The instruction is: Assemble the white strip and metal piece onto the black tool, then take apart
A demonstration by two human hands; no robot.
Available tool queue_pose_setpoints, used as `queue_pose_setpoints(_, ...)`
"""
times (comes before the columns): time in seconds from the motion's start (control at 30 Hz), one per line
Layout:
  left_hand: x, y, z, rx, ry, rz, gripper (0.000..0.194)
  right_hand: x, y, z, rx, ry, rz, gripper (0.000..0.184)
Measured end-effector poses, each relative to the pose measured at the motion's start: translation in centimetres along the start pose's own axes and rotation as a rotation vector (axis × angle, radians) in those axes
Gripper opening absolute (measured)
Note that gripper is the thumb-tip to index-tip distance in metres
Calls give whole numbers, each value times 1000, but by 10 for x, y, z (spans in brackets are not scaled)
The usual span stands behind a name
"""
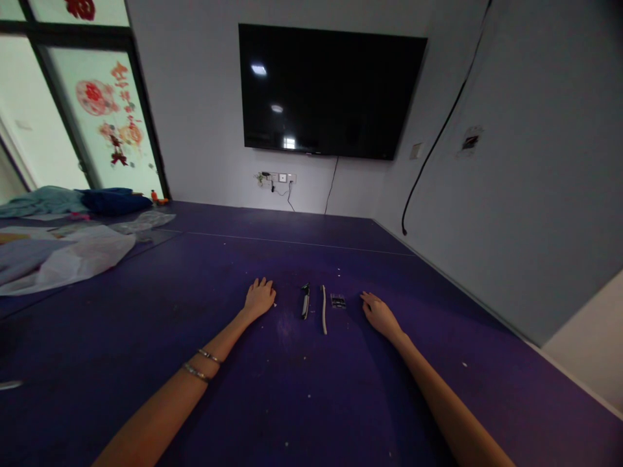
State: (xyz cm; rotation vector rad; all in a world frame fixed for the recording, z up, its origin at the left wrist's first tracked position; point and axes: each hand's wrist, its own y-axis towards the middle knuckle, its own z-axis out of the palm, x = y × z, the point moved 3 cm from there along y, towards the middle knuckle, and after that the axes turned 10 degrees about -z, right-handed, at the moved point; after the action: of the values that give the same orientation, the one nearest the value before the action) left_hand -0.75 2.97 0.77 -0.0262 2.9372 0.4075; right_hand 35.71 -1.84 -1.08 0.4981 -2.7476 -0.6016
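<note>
Nearest: flat, dull purple tabletop, pale flakes scattered on it nearer than and around the long, slim, off-white rod (slightly bent, material unclear). Two silver-coloured bangles on the left forearm, nearer than and left of the rod.

Rod lies flat, running lengthwise away from the wearer, between the hands, touching neither. Right hand: palm down, well right of the rod, fingers loosely together, nothing gripped. Just left of the rod: slim black-and-grey hand tool with a dark, bent head, lying apart from it. Just right of the rod: small, flat, clear packet with dark contents, also apart. Left hand: palm down, left of the rod and past the tool, fingers a bit spread, nothing gripped.

Progress, my read: layout done, three items side by side. None picked up, none joined. Can't tell if the packet is unsealed, too small. Any work on the three looks all left.

Farther: crumpled translucent white plastic bag beyond and left of the rod, dark blue cloth behind that. Straight beyond the rod, on the wall: large black flat screen, dark.
</note>
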Motion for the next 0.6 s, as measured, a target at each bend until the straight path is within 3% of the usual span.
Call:
queue_pose_setpoints(0.43, -1, 0, 0, -12, 16, 6, 42, 7, -1, -5, 12, -60, -20, 41)
queue_pose_setpoints(0.6, -4, -2, -13, -87, -78, -33, 33, 6, 0, -5, 0, -47, 12, 39)
